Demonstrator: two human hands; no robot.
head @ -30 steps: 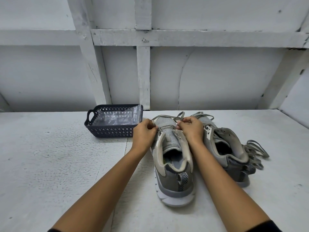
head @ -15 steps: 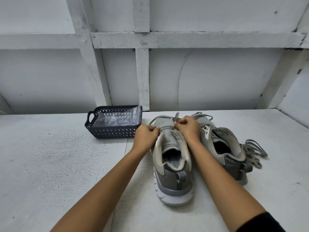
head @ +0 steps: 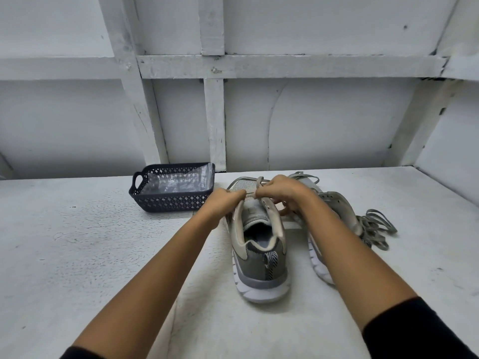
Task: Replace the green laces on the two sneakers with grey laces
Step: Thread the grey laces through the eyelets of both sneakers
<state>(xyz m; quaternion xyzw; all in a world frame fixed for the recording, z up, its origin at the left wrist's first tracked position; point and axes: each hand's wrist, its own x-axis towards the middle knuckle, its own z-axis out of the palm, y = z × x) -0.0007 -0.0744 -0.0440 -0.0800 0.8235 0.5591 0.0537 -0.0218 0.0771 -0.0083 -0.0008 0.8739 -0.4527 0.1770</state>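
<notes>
- One broad tabletop (head: 77,255) filled the lower frame, painted white, its skin rough and pitted.
- A dark plastic basket (head: 166,203) sat left of centre, with a lattice wall and a loop handle, lined with crinkled clear film.
- Two sneakers stood side by side at centre, heels toward the bottom edge. The near sneaker (head: 259,268) had grey mesh and beige panels on a white foam sole. The second sneaker (head: 337,206) lay to its right, partly behind the forearm.
- A loose bundle of flat laces (head: 375,226) lay at the right, just beside the second sneaker; I could not tell whether they were grey or green.
- The left hand (head: 225,200) and right hand (head: 282,190) met over the near sneaker's toe-end eyelets, each pinching the grey lace (head: 259,183), a flat woven strip.
- The step in hand looked like threading the lowest eyelets. The next move called for evening the ends, then crossing them up the open rows.
</notes>
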